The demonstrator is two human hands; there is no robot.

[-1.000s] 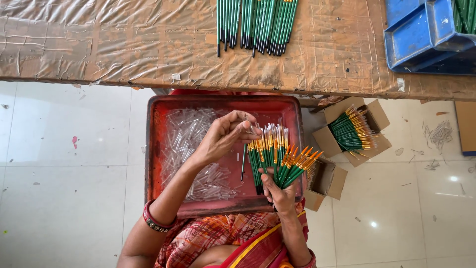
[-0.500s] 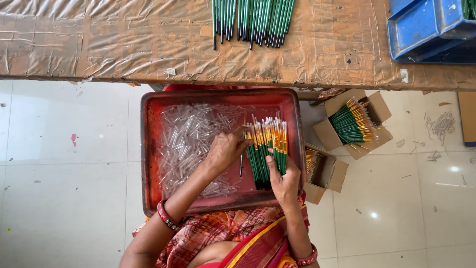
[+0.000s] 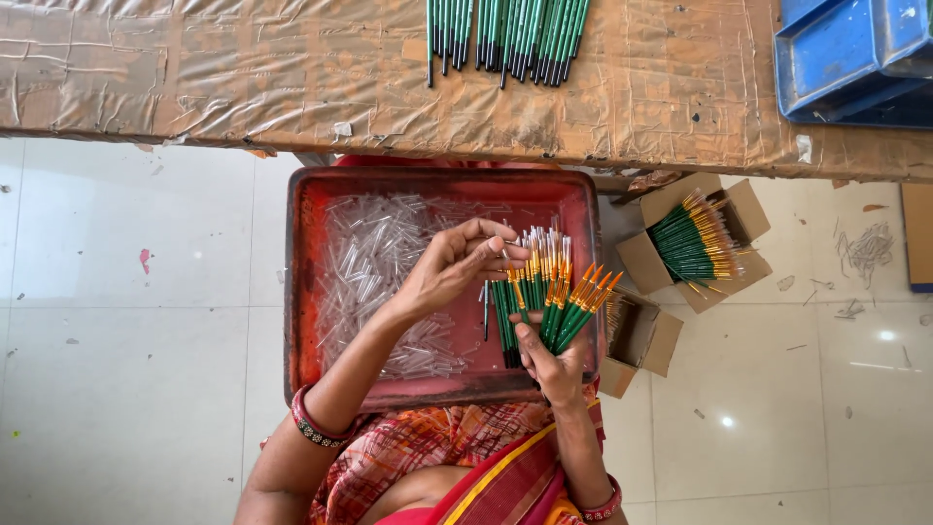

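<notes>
Right hand: I see it clamped around the lower handles of a fanned bunch of thin green-handled paintbrushes with orange ferrules, thumb laid across the front, bristle ends up.
Left hand: fingertips pressed together at the tips of the brushes on the left side of the bunch; I judge that they pinch a small clear plastic sleeve, but it is too small for me to be sure.
Step in hand: by my reading, capping brush tips with clear sleeves one by one; several tips at the top of the bunch already look whitish and covered, while the ones fanned out to the right show bare orange.
Next move: I think it calls for a steady bunch and a fine, straight push along one brush, without bending the bristles.
Where the bunch is: above the right half of the red rectangular tray, near its right edge.
Tray contents: a heap of clear plastic sleeves fills the left half.
Further out: an open cardboard box of more green brushes stands on the floor beyond the tray's right edge; a row of green brushes lies at the far edge of the brown taped table.
</notes>
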